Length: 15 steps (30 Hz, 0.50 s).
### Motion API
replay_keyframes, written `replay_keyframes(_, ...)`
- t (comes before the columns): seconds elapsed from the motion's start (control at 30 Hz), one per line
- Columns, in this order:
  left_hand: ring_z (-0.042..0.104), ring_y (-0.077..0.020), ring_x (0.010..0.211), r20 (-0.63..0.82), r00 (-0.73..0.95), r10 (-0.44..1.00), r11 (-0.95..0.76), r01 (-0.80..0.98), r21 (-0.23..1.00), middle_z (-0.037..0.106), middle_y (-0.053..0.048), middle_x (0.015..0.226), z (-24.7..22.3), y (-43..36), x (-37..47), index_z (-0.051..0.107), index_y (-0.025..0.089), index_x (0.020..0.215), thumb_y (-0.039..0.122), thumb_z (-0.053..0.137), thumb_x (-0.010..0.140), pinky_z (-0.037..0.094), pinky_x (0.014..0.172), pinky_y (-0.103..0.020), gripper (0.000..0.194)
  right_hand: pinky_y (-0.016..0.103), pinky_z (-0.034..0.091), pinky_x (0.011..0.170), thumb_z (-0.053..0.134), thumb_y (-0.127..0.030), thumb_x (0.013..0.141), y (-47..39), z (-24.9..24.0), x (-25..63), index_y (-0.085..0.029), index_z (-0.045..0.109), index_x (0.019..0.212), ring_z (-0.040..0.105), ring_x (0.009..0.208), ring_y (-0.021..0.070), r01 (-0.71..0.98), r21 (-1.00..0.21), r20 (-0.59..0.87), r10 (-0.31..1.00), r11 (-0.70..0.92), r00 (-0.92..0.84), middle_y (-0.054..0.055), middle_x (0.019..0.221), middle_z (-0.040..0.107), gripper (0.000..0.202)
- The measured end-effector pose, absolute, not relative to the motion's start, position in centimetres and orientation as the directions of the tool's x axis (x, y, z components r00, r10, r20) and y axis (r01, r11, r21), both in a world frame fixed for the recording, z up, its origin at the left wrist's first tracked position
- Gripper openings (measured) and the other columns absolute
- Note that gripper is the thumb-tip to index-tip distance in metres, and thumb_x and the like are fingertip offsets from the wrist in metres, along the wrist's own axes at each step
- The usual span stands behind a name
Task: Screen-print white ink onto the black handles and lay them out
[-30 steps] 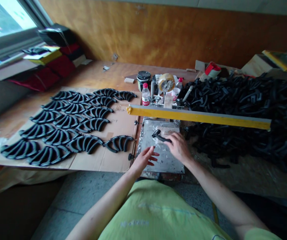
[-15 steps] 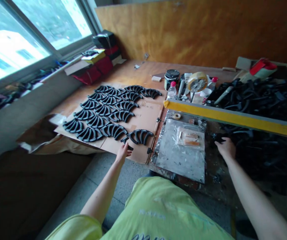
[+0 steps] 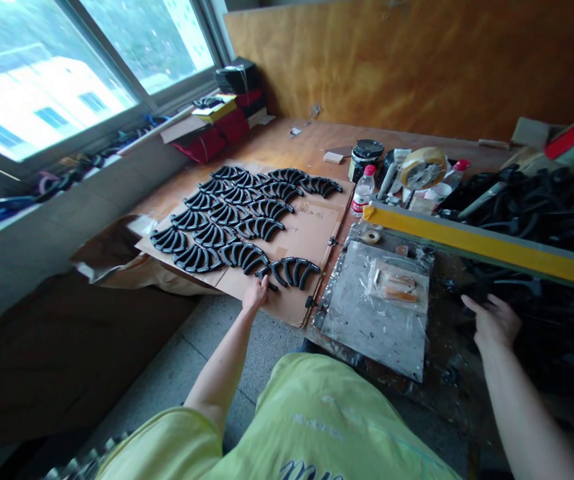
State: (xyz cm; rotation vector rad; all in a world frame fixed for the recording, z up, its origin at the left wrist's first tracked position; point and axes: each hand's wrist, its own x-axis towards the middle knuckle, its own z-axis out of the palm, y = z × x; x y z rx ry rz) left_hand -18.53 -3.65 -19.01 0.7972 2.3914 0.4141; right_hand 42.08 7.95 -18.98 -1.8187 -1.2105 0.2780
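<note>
Rows of curved black pieces [image 3: 199, 260] lie fanned out and overlapping on a cardboard sheet [image 3: 311, 230]. At the sheet's front edge my left hand [image 3: 255, 293] is closed on a black piece [image 3: 269, 285], just left of a short fan of similar pieces [image 3: 294, 272]. My right hand [image 3: 497, 321] is spread, with thumb and fingers apart and nothing visible between them. It hovers at the dark heap of black pieces [image 3: 541, 300] on the right.
A grey metal plate [image 3: 351, 327] bears a plastic bag with brownish sticks [image 3: 399, 290]. Behind it runs a yellow bar [image 3: 467, 237]. A tape roll [image 3: 424, 167], a red-capped bottle [image 3: 364, 190] and a black jar [image 3: 367, 157] stand beyond.
The view has turned a little left. My left hand has closed more around the black piece at the sheet's edge. My right hand has moved right, away from the plate, and its fingers have spread.
</note>
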Motion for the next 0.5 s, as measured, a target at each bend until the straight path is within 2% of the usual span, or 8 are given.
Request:
replay_keyframes(0.07,0.067,-0.0311,0.093,-0.380,-0.685,0.622,0.771,0.448,0.453,0.071,-0.014,0.086,-18.9,-4.6,-17.7,0.059,0.020,0.083,0.058,0.038,0.090,0.048,0.082,-0.041,0.044,0.039,0.050,0.059,0.072,-0.060,0.066,6.1,-16.8,39.7,-0.012,0.066,0.116,0.061,0.062,0.0227,0.635,-0.768,0.240,0.881,-0.084,0.407,0.019,0.085,0.068,0.070)
replay_keyframes(0.1,0.067,-0.0302,0.093,-0.349,-0.703,0.620,0.767,0.449,0.459,0.071,-0.013,0.088,-18.8,-5.1,-17.1,0.059,0.021,0.087,0.057,0.037,0.090,0.049,0.080,-0.040,0.043,0.040,0.050,0.064,0.072,-0.059,0.068,5.4,-15.7,38.1,-0.015,0.067,0.115,0.062,0.067,0.0234,0.688,-0.726,0.248,0.922,-0.027,0.298,0.016,0.087,0.068,0.065)
replay_keyframes(0.17,0.067,-0.0268,0.092,-0.272,-0.728,0.630,0.744,0.463,0.483,0.070,-0.011,0.093,-18.7,-6.0,-15.6,0.058,0.022,0.095,0.054,0.037,0.092,0.049,0.080,-0.037,0.039,0.040,0.050,0.073,0.066,-0.055,0.077,4.4,-13.7,34.8,-0.019,0.069,0.113,0.062,0.078,0.0241,0.795,-0.574,0.300,0.954,0.198,-0.021,0.011,0.091,0.066,0.050)
replay_keyframes(0.27,0.062,-0.0223,0.103,-0.145,-0.735,0.663,0.682,0.513,0.521,0.067,-0.008,0.107,-18.6,-6.8,-13.2,0.056,0.022,0.107,0.046,0.042,0.093,0.047,0.089,-0.034,0.031,0.037,0.047,0.081,0.056,-0.040,0.089,4.5,-11.9,30.9,-0.023,0.070,0.111,0.059,0.087,0.0229,0.792,-0.335,0.343,0.849,0.511,-0.402,0.009,0.095,0.064,0.032)
replay_keyframes(0.37,0.054,-0.0227,0.117,-0.005,-0.694,0.720,0.587,0.606,0.537,0.060,-0.010,0.122,-18.9,-6.8,-11.7,0.056,0.021,0.115,0.040,0.048,0.091,0.042,0.099,-0.034,0.031,0.035,0.044,0.078,0.053,-0.029,0.091,5.4,-11.3,29.2,-0.024,0.071,0.111,0.056,0.086,0.0216,0.773,-0.171,0.338,0.774,0.610,-0.536,0.008,0.093,0.063,0.028)
replay_keyframes(0.5,0.051,-0.0279,0.116,0.158,-0.603,0.782,0.469,0.737,0.487,0.057,-0.011,0.129,-19.4,-6.1,-11.0,0.058,0.019,0.118,0.038,0.053,0.089,0.040,0.102,-0.041,0.035,0.034,0.043,0.075,0.051,-0.023,0.091,6.3,-11.4,28.8,-0.024,0.071,0.113,0.055,0.087,0.0210,0.768,-0.118,0.305,0.759,0.629,-0.575,0.008,0.095,0.064,0.030)
